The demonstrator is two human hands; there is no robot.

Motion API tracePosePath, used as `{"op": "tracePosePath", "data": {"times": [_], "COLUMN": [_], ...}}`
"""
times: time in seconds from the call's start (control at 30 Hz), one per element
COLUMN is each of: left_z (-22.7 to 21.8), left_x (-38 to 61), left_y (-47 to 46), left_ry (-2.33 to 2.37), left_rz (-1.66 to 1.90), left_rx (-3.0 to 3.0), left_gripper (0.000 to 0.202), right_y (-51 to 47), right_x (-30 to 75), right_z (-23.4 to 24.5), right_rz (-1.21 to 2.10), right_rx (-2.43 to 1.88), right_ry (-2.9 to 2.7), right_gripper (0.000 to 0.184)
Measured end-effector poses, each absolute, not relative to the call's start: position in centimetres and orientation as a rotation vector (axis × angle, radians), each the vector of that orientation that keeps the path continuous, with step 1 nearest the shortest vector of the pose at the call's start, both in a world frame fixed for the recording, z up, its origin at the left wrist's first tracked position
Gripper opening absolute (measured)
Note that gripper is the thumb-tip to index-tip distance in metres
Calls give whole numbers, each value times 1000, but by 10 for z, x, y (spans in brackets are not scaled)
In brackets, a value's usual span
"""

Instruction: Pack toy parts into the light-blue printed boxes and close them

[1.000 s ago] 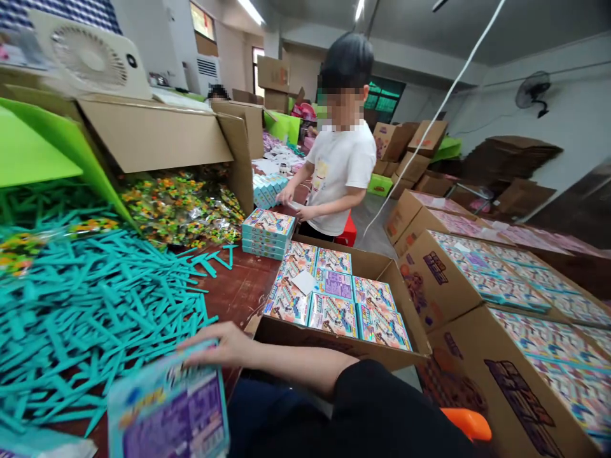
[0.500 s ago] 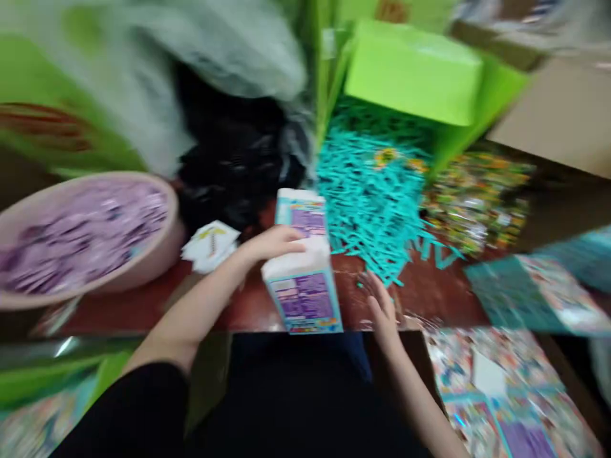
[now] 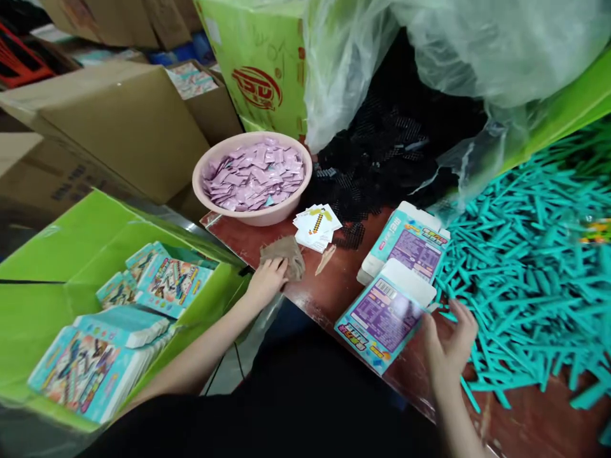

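Note:
My left hand (image 3: 267,280) is at the table's near edge, its bent fingers closed over a crumpled brown cloth (image 3: 294,257). Beyond the cloth lies a small pile of white cards (image 3: 316,224) with a pickaxe picture on top. My right hand (image 3: 451,343) is open, thumb and fingers apart, beside the right edge of a teal and purple carton (image 3: 377,315) with a white flap raised. Whether it touches the carton I cannot tell. A second such carton (image 3: 405,238) lies just behind it. Teal plastic sticks (image 3: 520,286) are heaped right of my right hand.
A pink basin (image 3: 252,216) of purple sachets stands at the table's far left corner. Black plastic pieces (image 3: 377,152) pile up behind the cards. Printed cartons (image 3: 95,362) fill a green box (image 3: 52,254) at lower left. Brown cardboard boxes (image 3: 119,127) stand behind.
My view has swung left. The left hand has let go of the carton and moved left onto the cloth. My right hand is now beside the carton, fingers spread.

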State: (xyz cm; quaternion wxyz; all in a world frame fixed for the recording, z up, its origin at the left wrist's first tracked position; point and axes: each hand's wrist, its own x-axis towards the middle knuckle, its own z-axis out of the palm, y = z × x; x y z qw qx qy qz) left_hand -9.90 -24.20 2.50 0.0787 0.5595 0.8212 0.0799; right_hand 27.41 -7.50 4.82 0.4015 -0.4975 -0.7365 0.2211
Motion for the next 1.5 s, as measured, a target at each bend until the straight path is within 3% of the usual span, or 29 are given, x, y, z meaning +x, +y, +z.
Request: {"op": "tracePosePath", "data": {"times": [0.07, 0.13, 0.23, 0.33, 0.43, 0.53, 0.6, 0.7, 0.9, 1.0, 1.17, 1.37, 1.5], "left_z": [27, 43, 73, 85, 78, 70, 69, 71, 69, 66, 60, 49, 58], "left_x": [-111, -118, -119, -109, -97, -92, -93, -98, -109, -110, -103, -103, -106], "left_y": [-247, -235, -193, -144, -115, -109, -112, -116, -121, -124, -132, -140, -142], "left_ry": [2349, 2240, 2260, 2351, 2350, 2341, 2354, 2385, 2330, 2302, 2298, 2238, 2209], "left_rz": [156, 103, 252, 435, 220, 106, 107, 174, 462, 553, 652, 822, 1280], "left_rx": [1685, 1682, 1740, 1895, 1935, 1921, 1915, 1857, 1704, 1712, 1745, 1756, 1733], "left_gripper": [27, 18, 29, 25, 24, 29, 29, 22, 10, 8, 9, 14, 19], "right_y": [-41, -5, 43, 74, 83, 77, 71, 69, 98, 107, 80, 79, 124], "right_x": [255, 218, 141, 65, 10, -19, -26, -23, 2, 12, 10, 5, 27], "right_z": [74, 92, 102, 97, 89, 79, 73, 67, 71, 72, 59, 66, 88], "right_rz": [443, 485, 657, 633, 443, 311, 248, 190, 210, 229, 197, 227, 454], "right_rx": [-1082, -943, -820, -909, -1128, -1253, -1259, -1238, -1278, -1236, -1166, -1182, -1252], "right_ry": [-2038, -2190, -2515, -2770, -2907, -2910, -2921, -2953, -3000, -3009, -3099, -2991, -2743], "right_gripper": [35, 26, 25, 26, 30, 48, 57, 55, 27, 30, 53, 42, 41]}}
